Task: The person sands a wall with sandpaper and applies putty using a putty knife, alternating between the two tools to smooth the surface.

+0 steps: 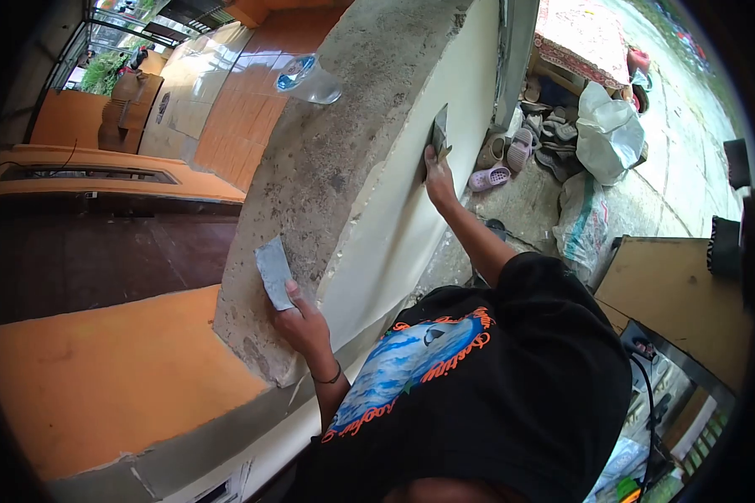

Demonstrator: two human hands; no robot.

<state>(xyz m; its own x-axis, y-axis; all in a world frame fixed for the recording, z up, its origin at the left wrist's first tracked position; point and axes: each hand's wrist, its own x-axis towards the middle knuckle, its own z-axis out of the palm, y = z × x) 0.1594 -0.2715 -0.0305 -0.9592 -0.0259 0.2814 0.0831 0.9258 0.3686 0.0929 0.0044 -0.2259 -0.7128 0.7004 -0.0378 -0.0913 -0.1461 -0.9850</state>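
Step in hand, as judged: smoothing the cream-coated face of the concrete wall [369,126]. The left hand [304,325] is clenched on a grey sheet, apparently sandpaper [273,272], laid on the wall's rough top. The right hand [438,178] is clenched on a small flat scraper-like tool [439,130], pressed to the wall's cream face. The next stroke calls for even pressure along that face. The tool's blade is too small to identify; the body hides the wall's base.
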